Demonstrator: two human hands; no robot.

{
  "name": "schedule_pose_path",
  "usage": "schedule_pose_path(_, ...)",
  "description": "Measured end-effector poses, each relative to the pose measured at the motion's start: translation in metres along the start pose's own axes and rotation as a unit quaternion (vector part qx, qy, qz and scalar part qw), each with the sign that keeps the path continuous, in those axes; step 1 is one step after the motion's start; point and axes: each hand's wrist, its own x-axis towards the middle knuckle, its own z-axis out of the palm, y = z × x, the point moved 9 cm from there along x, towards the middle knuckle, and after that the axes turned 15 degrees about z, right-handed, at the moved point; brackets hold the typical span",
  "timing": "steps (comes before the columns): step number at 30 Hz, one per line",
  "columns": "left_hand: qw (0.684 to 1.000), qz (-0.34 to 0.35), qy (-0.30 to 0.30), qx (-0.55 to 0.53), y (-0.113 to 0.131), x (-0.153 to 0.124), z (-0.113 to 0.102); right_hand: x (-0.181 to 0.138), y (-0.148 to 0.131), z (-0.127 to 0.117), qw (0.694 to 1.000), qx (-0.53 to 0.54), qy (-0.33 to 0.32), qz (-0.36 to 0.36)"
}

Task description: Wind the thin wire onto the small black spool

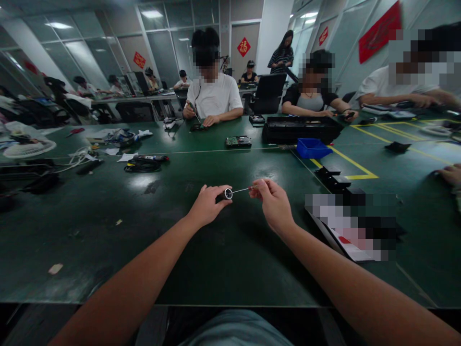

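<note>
My left hand is closed around a small dark cylinder with a round silver end, held just above the green table. My right hand pinches the handle of a thin screwdriver. Its metal shaft points left, and its tip meets the cylinder's silver end. Both forearms reach in from the bottom of the view.
A blue bin, a long black tray and black parts lie to the right. A circuit board and cables lie farther back. A paper sheet rests at the right. Several people sit across the table.
</note>
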Motion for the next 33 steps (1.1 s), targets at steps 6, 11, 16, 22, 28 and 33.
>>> schedule_pose_path(6,0.998,0.057,0.015,-0.005,0.011,0.003,-0.010,0.008,0.019,0.001,0.987,0.129,-0.023,0.096)
schedule_pose_path(11,0.996,0.043,-0.047,0.058,0.001,0.003,-0.003,0.013,0.028,-0.010,0.986,0.121,0.023,0.114)
schedule_pose_path(16,0.996,0.029,-0.059,0.065,-0.003,0.002,0.002,0.010,0.019,-0.012,0.996,0.057,0.040,0.054)
schedule_pose_path(22,0.995,0.024,-0.079,0.063,0.000,0.002,0.007,-0.003,-0.006,-0.004,0.995,-0.089,0.044,-0.018)
schedule_pose_path(28,0.994,0.021,-0.085,0.060,-0.002,0.001,0.010,-0.011,-0.021,0.000,0.981,-0.173,0.059,-0.063)
schedule_pose_path(33,0.992,0.012,-0.109,0.069,-0.003,0.000,0.014,-0.014,-0.026,0.004,0.967,-0.234,0.053,-0.087)
